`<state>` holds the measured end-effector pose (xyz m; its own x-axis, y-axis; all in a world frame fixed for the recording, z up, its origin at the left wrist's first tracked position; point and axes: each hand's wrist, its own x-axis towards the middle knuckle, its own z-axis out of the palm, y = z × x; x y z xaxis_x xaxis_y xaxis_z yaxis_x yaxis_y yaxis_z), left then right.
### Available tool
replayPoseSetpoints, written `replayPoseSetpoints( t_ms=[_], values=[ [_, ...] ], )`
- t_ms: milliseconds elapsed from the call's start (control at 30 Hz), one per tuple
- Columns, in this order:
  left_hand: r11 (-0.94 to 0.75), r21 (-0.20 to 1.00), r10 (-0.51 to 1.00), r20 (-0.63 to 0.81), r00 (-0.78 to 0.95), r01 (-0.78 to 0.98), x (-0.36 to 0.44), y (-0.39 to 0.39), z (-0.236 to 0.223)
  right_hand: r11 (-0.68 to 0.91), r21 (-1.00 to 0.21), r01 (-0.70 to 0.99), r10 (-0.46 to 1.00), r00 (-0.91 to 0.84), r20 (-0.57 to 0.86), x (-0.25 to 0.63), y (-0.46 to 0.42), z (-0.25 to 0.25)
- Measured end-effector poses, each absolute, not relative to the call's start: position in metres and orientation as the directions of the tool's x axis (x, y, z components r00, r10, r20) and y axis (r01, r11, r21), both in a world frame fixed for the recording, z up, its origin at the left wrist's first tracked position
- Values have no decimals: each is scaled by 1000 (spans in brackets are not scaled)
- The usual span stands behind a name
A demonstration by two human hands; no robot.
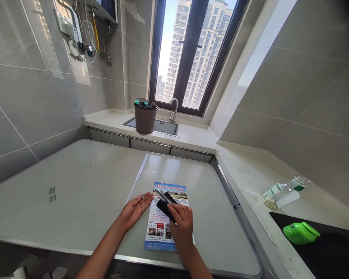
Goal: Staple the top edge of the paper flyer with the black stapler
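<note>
My left hand (136, 210) is palm up with its fingers stretched out flat. A short strip of staples (143, 197) rests loose on those fingers. A black stapler (164, 208) with its top swung up and its metal tray showing is gripped in my right hand (182, 220). Beneath it lies a printed leaflet (152, 232) with blue edges and small photos, partly covered by my right hand and the stapler. My left fingertips are close to the leaflet's left edge. Far to the left, two more staple strips (52, 194) lie on the table.
The white folding table (99, 186) has a seam down its middle. A brown bin (145, 120) stands at the sink (165, 127) behind it. On the right counter are a clear glass bottle (285, 192) and a green container (300, 233). Tiny loose bits (86, 167) lie further back.
</note>
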<state>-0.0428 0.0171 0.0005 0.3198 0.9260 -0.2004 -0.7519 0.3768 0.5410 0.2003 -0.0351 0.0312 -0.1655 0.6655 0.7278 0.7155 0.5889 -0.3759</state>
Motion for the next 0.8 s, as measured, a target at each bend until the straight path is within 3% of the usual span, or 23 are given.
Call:
replayPoseSetpoints(
  t_ms=[67,133,233,333,467,600,700,800],
  values=[
    [360,606,932,-196,305,-709,-42,15,1,423,-635,646,790,80,608,207,-37,23],
    [345,668,937,-206,281,-660,-40,13,1,271,-808,524,881,203,427,213,-37,16],
    [324,755,943,-211,256,-571,-36,12,1,130,-922,365,945,236,227,219,-34,8],
    [243,873,947,-121,296,-422,-30,10,4,103,-939,329,959,219,181,224,-30,4],
    [119,971,926,-33,377,-207,-25,3,12,231,-831,506,905,200,374,228,-30,6],
    [61,983,885,28,465,-176,-25,-1,17,474,-514,715,752,-24,659,213,-41,27],
    [-54,987,849,127,513,-154,-26,-3,21,691,-325,645,640,-338,690,184,-51,46],
    [-90,988,837,145,527,-128,-26,-5,25,790,-219,572,522,-441,731,158,-55,55]
  ],
)
